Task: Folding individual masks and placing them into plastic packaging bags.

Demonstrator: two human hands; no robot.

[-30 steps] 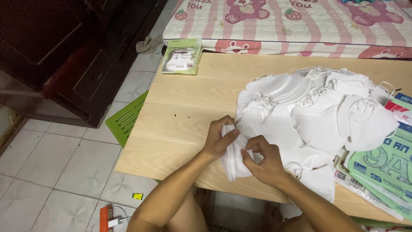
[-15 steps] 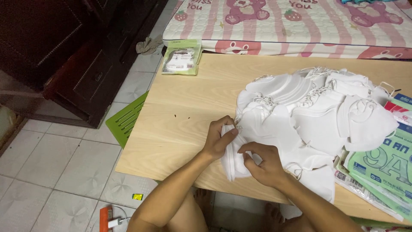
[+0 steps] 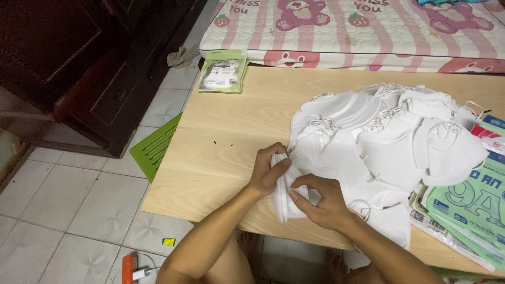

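My left hand (image 3: pixel 269 172) and my right hand (image 3: pixel 320 200) both grip a folded white face mask (image 3: pixel 283 202) near the front edge of the light wooden table (image 3: pixel 226 137). The left fingers pinch its upper end, the right fingers press on its side. Just to the right lies a big heap of white face masks (image 3: pixel 384 134) with ear loops, spread over the table's right half.
Green printed packets (image 3: pixel 468 210) are stacked at the table's right edge. A clear packet with masks (image 3: pixel 223 78) lies at the far left corner. A pink mattress (image 3: pixel 357 26) is behind, a dark wooden cabinet (image 3: pixel 94 68) left, a green grille (image 3: pixel 155 144) and an orange power strip (image 3: pixel 130 268) on the tiled floor.
Both hands have stayed on the same mask; my right fingers shifted slightly along it and the mask looks more folded together. The heap has not moved.
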